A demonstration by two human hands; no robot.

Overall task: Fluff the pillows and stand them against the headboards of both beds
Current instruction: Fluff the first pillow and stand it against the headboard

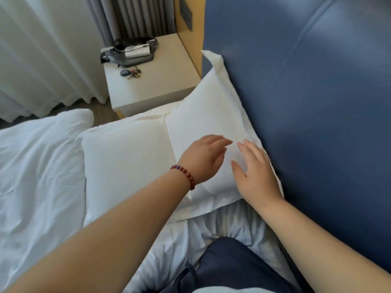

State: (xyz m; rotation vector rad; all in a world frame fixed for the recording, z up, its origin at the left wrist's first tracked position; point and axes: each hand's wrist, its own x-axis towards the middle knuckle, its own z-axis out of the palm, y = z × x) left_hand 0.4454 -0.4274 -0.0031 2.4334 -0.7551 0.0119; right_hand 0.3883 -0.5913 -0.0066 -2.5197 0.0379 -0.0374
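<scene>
The bed (222, 225) before me carries one pillow (201, 115) leaning against the blue headboard (317, 102), a second pillow (122, 161) flat just out from the headboard, and a rumpled duvet (38, 166) farther from it, while the nightstand (165, 85) beside the headboard holds a bag (129, 53) and keys (133, 73).

A white pillow (211, 115) with a flat flanged border is leaning tilted against the padded blue headboard (306, 102) — its far corner is poking up at the headboard's edge, and its near end is resting on the rumpled white bed (38, 176). A second white pillow (124, 166) — plump and smooth — is lying flat just beside it, touching its lower edge and sitting apart from the headboard
</scene>
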